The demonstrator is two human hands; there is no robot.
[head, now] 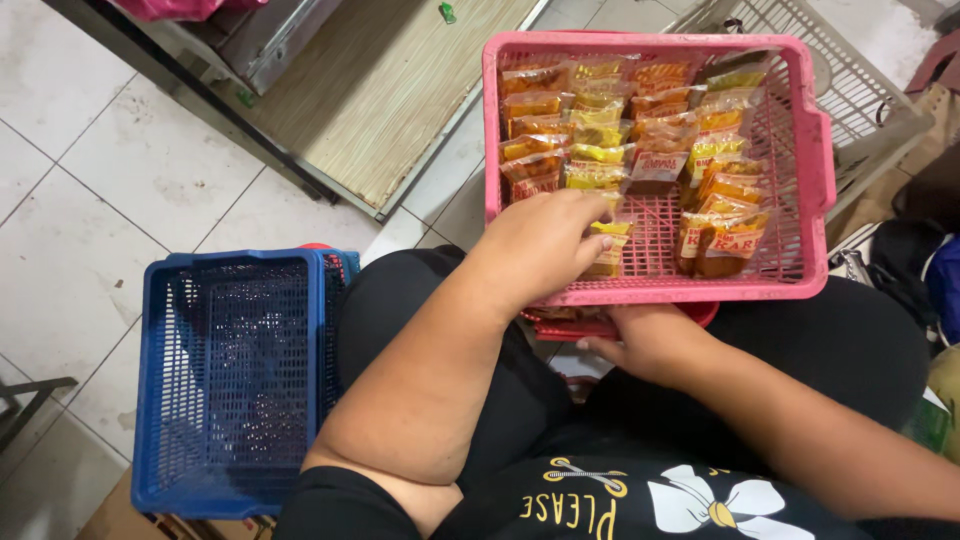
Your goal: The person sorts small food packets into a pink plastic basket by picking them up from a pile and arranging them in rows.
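A: Item one, pink crate (812,170)?

B: Held on the lap; rows of yellow and orange sachets (640,120) are laid inside, mostly toward its far and right parts.

A: Left hand (540,250)?

B: Reached into the crate at its near edge; the grip is closed on a yellow packet (610,248), fingers curled over it.

A: Right hand (650,340)?

B: Placed under the crate's near rim, against a red object (575,328) beneath; whether its grip is clamped cannot be told.

A: Other entries?

B: A blue crate (160,400) is set on the tiled floor (80,180) at the left, a grey crate (870,80) behind the pink one.
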